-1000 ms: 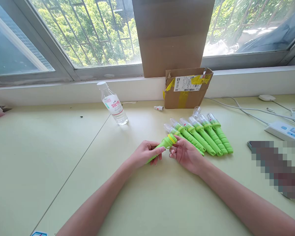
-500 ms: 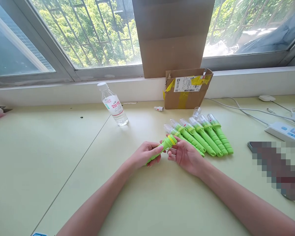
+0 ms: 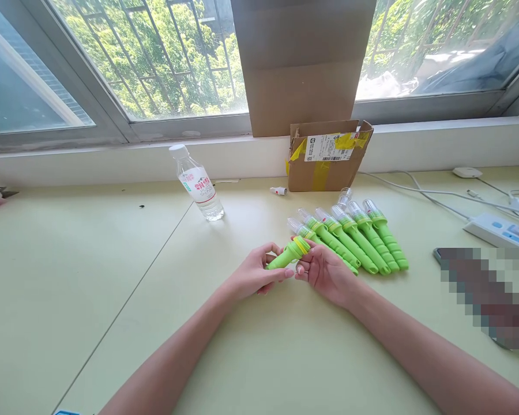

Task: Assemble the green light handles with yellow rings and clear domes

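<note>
My left hand (image 3: 256,273) is wrapped round the handle of a green flashlight-shaped tube (image 3: 289,253) with a yellow ring at its wide end. At that wide end, the fingertips of my right hand (image 3: 324,271) grip the rim. Just behind my right hand, several similar green tubes with clear caps (image 3: 365,239) lie side by side, slanting toward the back left. A loose clear cap (image 3: 345,197) rests behind the row. Farther back, a small white and red piece (image 3: 279,191) lies near the box.
An open cardboard box (image 3: 328,158) stands by the window wall. A water bottle (image 3: 200,187) is at the back left. To the right are a white power strip (image 3: 497,229), cables and a blurred dark object (image 3: 488,294).
My left thumb has come off the top of the green tube and now lies along its near side. My right hand has hardly moved.
</note>
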{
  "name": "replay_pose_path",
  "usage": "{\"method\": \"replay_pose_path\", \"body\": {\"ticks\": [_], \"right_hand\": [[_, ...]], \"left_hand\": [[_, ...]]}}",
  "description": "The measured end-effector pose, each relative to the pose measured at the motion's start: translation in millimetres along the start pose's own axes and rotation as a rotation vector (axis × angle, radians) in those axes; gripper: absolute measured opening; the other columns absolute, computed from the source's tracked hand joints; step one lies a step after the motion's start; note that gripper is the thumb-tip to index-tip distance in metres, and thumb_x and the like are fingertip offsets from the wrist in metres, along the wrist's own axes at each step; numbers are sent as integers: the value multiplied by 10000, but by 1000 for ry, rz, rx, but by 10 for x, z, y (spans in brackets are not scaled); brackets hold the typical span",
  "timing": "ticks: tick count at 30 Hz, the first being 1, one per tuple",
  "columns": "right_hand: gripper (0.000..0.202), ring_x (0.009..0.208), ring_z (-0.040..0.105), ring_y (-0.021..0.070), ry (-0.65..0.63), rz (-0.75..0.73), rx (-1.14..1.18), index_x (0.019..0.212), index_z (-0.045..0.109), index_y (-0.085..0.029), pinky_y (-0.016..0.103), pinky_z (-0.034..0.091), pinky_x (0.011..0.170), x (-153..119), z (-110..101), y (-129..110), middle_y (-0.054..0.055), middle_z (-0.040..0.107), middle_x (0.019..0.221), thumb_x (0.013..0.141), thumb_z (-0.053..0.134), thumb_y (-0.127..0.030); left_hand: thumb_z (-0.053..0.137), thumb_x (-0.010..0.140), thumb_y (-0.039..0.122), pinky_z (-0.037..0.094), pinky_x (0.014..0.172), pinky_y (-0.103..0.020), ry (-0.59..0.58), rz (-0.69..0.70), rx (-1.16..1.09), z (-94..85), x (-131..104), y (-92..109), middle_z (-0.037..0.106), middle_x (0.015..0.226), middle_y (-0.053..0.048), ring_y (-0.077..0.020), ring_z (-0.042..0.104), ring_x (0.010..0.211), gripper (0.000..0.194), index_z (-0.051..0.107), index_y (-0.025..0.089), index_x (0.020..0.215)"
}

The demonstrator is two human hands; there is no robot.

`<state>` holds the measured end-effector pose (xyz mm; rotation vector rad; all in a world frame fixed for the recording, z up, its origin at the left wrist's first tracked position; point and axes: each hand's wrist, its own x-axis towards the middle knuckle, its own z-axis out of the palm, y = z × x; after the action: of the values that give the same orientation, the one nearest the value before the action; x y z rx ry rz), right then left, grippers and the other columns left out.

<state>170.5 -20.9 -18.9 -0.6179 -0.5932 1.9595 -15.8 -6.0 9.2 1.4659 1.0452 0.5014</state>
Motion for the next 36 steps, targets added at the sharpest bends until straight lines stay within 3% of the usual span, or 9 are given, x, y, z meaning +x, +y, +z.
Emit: {"method": "replay_pose_path", "body": {"ticks": [3, 8, 16, 21, 32, 36], "right_hand": [[271, 589, 574, 103, 9, -2, 0, 1012, 621, -218, 261, 516, 653, 2, 5, -4, 25, 690, 898, 755, 558, -163], [284, 592, 565, 93, 12, -12, -23, 1039, 624, -208, 258, 518, 659, 2, 6, -2, 28, 682, 945, 769, 555, -158], [235, 626, 582, 108, 29, -27, -14, 993, 637, -214, 255, 525, 638, -5, -4, -1, 7, 658, 861, 765, 595, -169], [213, 678, 612, 127, -4, -32, -8, 979, 636, -221, 267, 531, 655, -16, 1, 0, 4, 659, 850, 781, 572, -176], [199, 625, 579, 108, 29, -18, -18, 967, 631, -207, 259, 516, 650, 4, -26, -1, 8, 658, 830, 775, 580, -196], [174, 608, 563, 102, 44, -32, -10, 938, 639, -202, 253, 512, 636, -1, -15, 2, 1, 656, 803, 773, 587, -194]], "left_hand": [[761, 649, 382, 328, 337, -173, 80, 11, -56, 31, 12, -1, 522, 620, 72, -66, 492, 404, 393, 431, 198, 758], [745, 677, 362, 358, 374, -170, 131, 34, -52, 18, 30, -5, 505, 525, 68, -78, 526, 433, 355, 439, 181, 669], [703, 737, 360, 401, 436, -190, 70, 34, -44, -34, 18, 19, 615, 578, 9, -81, 541, 450, 243, 586, 148, 743], [650, 781, 416, 428, 460, -203, 21, 81, -53, -40, 22, -9, 662, 716, -35, -105, 585, 533, 280, 636, 137, 798], [535, 843, 492, 352, 438, -194, -40, 104, -19, -36, 8, 7, 561, 598, 3, -77, 486, 483, 391, 606, 133, 704], [504, 860, 503, 331, 422, -195, -42, 82, -31, -28, 13, -13, 566, 623, 1, -61, 431, 447, 390, 607, 132, 795]]}}
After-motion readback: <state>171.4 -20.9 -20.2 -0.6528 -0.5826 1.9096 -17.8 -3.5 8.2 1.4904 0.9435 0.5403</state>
